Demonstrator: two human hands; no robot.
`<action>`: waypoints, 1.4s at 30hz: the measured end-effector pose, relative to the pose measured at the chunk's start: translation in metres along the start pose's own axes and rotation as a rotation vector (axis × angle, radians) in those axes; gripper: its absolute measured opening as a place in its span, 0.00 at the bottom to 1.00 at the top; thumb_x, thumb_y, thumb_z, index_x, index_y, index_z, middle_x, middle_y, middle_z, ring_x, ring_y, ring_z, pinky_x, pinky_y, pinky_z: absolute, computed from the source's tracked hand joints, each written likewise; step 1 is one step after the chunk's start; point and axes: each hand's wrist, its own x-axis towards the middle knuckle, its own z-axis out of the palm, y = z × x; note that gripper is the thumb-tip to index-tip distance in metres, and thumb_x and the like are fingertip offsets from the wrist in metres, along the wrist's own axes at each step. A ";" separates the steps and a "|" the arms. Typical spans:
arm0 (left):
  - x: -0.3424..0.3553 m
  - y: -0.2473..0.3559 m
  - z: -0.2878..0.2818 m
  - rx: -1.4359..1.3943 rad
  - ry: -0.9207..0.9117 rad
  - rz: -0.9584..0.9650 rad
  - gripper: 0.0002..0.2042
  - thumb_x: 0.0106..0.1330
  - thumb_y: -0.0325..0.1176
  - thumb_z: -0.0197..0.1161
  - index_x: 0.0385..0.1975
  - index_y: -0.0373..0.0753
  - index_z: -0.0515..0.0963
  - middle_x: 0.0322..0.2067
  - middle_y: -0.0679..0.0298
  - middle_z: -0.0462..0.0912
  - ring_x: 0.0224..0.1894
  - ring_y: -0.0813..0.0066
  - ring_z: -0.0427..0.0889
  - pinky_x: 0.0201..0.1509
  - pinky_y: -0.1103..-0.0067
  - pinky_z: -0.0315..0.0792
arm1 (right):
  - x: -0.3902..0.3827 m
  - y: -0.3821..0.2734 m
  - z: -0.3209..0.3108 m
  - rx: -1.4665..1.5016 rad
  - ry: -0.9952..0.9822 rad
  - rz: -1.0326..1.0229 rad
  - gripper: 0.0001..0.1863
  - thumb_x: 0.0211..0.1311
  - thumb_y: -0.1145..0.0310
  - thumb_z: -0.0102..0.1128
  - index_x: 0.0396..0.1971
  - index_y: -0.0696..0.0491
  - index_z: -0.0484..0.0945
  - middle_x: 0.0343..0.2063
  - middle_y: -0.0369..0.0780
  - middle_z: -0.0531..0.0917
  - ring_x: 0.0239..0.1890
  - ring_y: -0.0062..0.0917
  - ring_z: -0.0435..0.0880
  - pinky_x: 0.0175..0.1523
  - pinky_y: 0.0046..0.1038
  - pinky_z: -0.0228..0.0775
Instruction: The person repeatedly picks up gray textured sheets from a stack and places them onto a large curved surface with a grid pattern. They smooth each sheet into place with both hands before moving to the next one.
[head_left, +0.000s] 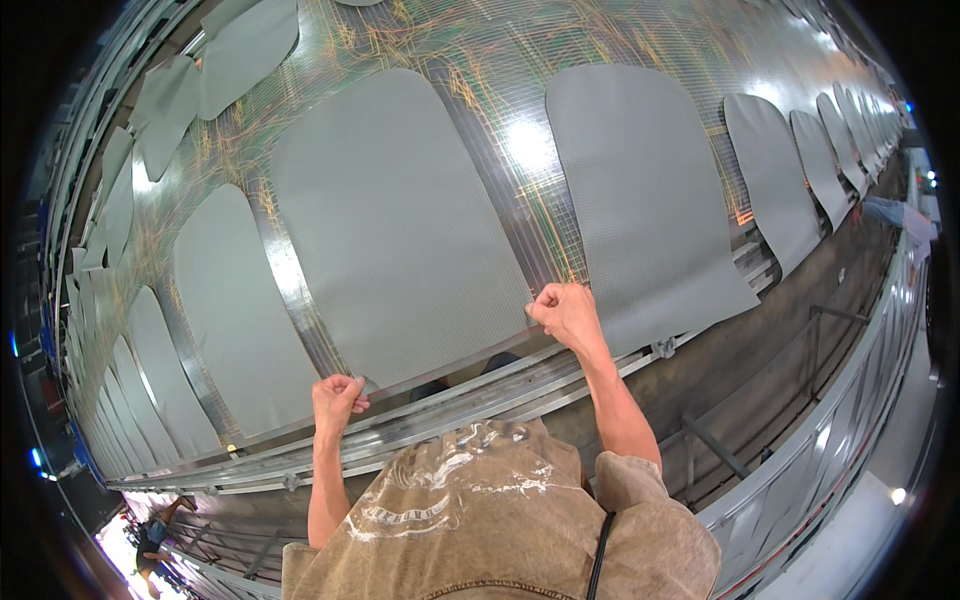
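A large grey mat point(395, 215) with a rounded far end lies flat on a glossy gridded work surface point(505, 130). My left hand point(337, 398) is closed on the mat's near left corner. My right hand point(565, 312) is closed on its near right corner. Both hands pinch the mat's straight near edge, just above the metal rail point(440, 410) along the table's front. My forearms reach up from my body at the bottom of the view.
Several matching grey mats lie side by side: one point(640, 200) to the right, one point(235, 310) to the left, more curving off both ways. A person point(150, 540) stands at lower left. Metal railing point(820, 440) and floor run along the lower right.
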 end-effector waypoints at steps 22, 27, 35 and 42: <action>-0.031 -0.004 0.009 0.078 0.693 0.441 0.06 0.64 0.24 0.63 0.37 0.30 0.78 0.31 0.58 0.83 0.30 0.72 0.82 0.35 0.79 0.76 | 0.028 -0.114 0.074 -0.360 0.116 -0.873 0.28 0.62 0.52 0.63 0.59 0.50 0.73 0.62 0.48 0.70 0.66 0.46 0.65 0.67 0.47 0.59; -0.015 0.059 0.037 0.399 0.504 0.958 0.20 0.56 0.19 0.64 0.50 0.33 0.75 0.50 0.51 0.78 0.53 0.54 0.78 0.56 0.66 0.72 | 0.083 -0.141 0.195 -0.569 -0.288 -1.228 0.35 0.67 0.46 0.54 0.69 0.44 0.61 0.72 0.43 0.56 0.75 0.46 0.47 0.76 0.52 0.38; 0.051 0.097 0.067 0.685 0.030 1.107 0.35 0.56 0.32 0.72 0.65 0.41 0.65 0.69 0.52 0.61 0.72 0.48 0.57 0.73 0.55 0.53 | 0.224 -0.212 0.186 -0.919 0.035 -0.957 0.35 0.72 0.38 0.29 0.73 0.39 0.55 0.75 0.36 0.50 0.77 0.42 0.40 0.78 0.47 0.27; 0.129 0.134 0.052 1.072 0.077 0.944 0.36 0.67 0.49 0.60 0.71 0.43 0.56 0.73 0.55 0.51 0.76 0.54 0.46 0.76 0.52 0.43 | 0.305 -0.212 0.130 -0.795 0.286 -0.762 0.37 0.73 0.38 0.29 0.74 0.45 0.52 0.75 0.39 0.50 0.77 0.43 0.39 0.77 0.48 0.27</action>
